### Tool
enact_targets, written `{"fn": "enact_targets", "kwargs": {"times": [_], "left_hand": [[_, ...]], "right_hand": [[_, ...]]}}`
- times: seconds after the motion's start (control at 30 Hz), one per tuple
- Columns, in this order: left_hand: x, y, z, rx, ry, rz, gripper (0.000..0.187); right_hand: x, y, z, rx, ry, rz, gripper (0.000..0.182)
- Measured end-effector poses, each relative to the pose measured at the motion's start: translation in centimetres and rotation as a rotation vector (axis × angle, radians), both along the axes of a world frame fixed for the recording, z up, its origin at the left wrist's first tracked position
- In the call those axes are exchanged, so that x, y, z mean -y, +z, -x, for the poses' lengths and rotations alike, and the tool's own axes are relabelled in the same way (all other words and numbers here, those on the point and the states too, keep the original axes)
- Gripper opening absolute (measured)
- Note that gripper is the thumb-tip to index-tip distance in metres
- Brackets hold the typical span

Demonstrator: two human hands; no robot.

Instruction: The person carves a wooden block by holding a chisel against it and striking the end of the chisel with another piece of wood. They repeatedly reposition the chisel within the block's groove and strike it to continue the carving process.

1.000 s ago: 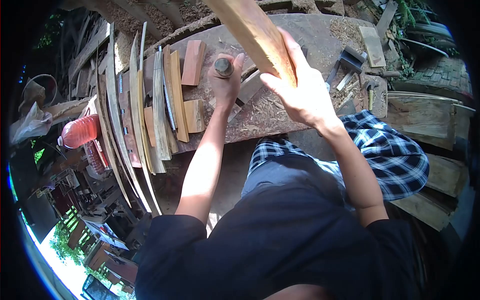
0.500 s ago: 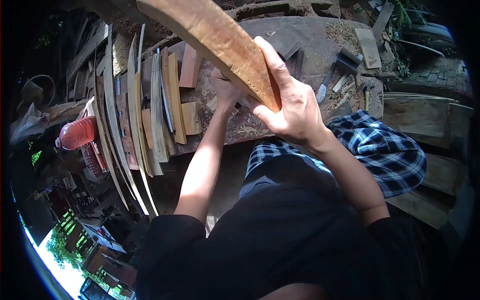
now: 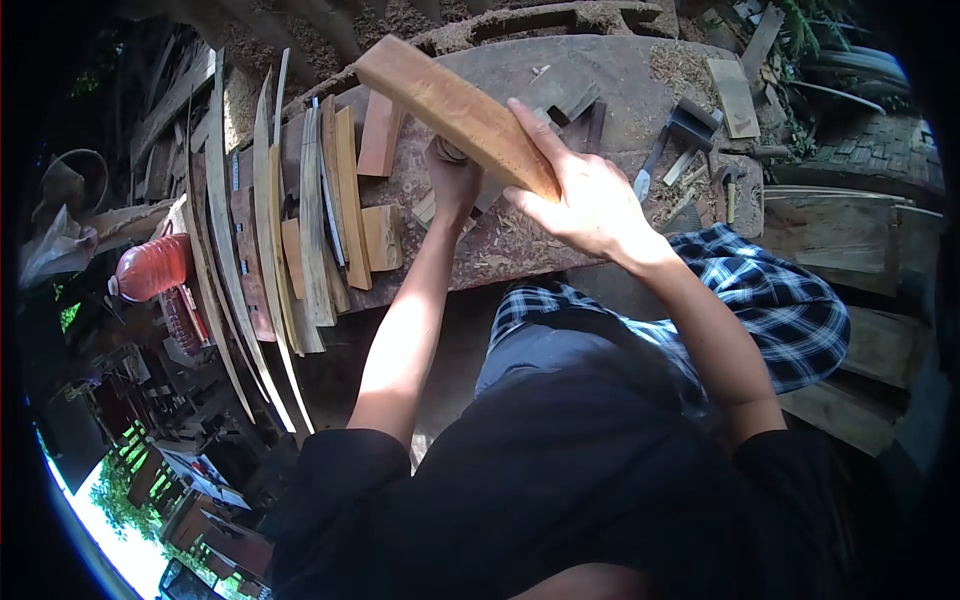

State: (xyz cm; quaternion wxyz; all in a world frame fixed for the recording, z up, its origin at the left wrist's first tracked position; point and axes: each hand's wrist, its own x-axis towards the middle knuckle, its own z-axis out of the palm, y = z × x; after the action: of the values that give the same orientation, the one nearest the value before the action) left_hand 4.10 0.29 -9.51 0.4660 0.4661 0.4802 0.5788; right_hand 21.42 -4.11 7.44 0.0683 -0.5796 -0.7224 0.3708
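Head view showed the right hand with its fingers wrapped tight around one end of a wooden plank. From the fingers, the plank stuck up and away, tilted in the air over the round stone slab. Just behind the plank, the left hand was closed in a fist around a dark tool handle, pressed down near the slab. Past the left fingers, off to the side, lay a row of thin wood strips and a red bottle.
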Motion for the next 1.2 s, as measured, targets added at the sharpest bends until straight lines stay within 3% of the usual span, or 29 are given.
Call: {"fn": "enact_targets", "kwargs": {"times": [0.03, 0.07, 0.17, 0.23, 0.3, 0.37, 0.47, 0.63, 0.7, 0.9, 0.97, 1.03, 1.13, 1.17, 1.2], "left_hand": [[0.0, -0.1, 0.0, 0.104, 0.000, 0.050, 0.005], [-0.2, 1.5, 0.1, -0.028, 0.004, -0.054, 0.011], [0.2, 1.5, 0.8, -0.094, 0.057, -0.022, 0.019], [0.1, 0.7, 1.3, -0.109, 0.070, -0.038, 0.020], [0.5, 1.6, 2.3, 0.212, 0.168, 0.038, 0.020], [1.0, 1.3, 3.7, 0.268, 0.162, 0.058, 0.020], [1.2, 0.7, 5.3, 0.527, 0.174, 0.064, 0.020], [2.2, 2.1, 3.2, 0.442, 0.152, 0.071, 0.019], [3.2, 2.9, 1.3, -0.109, 0.091, -0.008, 0.021], [0.9, 1.8, 1.2, -0.081, 0.098, -0.006, 0.021], [-0.9, 2.4, 2.2, 0.229, 0.142, 0.080, 0.020], [-1.5, 0.7, 4.0, 0.272, 0.168, 0.018, 0.020], [-1.0, -0.8, 7.2, 0.698, 0.456, 0.115, 0.022], [-0.3, -2.4, 8.8, 0.697, 0.448, 0.118, 0.022], [0.6, -4.7, 10.5, 0.891, 0.475, 0.161, 0.023]], "right_hand": [[0.4, -1.1, 0.0, -0.122, -0.120, -0.009, 0.090], [0.2, -2.3, -0.2, -0.243, -0.235, -0.030, 0.090], [0.7, -6.8, -1.7, -0.206, -0.362, 0.054, 0.090], [2.3, -12.7, -3.9, -0.096, -0.337, 0.089, 0.091], [2.5, -12.8, -4.1, 0.004, -0.289, 0.129, 0.091], [2.8, -12.0, -4.4, 0.072, -0.255, 0.257, 0.092], [3.1, -13.6, -4.4, 0.074, -0.254, 0.174, 0.092], [3.3, -13.8, -4.5, 0.124, -0.227, 0.114, 0.090], [3.9, -13.6, -4.4, 0.149, -0.212, 0.118, 0.089], [3.7, -13.2, -4.2, 0.160, -0.198, 0.153, 0.089], [3.4, -13.6, -3.8, 0.140, -0.198, 0.123, 0.088], [3.5, -14.4, -3.8, 0.151, -0.178, 0.066, 0.088], [3.3, -13.8, -3.8, 0.197, -0.160, 0.033, 0.088], [3.1, -13.4, -3.7, 0.222, -0.140, 0.057, 0.087], [2.9, -13.3, -3.5, 0.223, -0.144, 0.057, 0.087]]}}
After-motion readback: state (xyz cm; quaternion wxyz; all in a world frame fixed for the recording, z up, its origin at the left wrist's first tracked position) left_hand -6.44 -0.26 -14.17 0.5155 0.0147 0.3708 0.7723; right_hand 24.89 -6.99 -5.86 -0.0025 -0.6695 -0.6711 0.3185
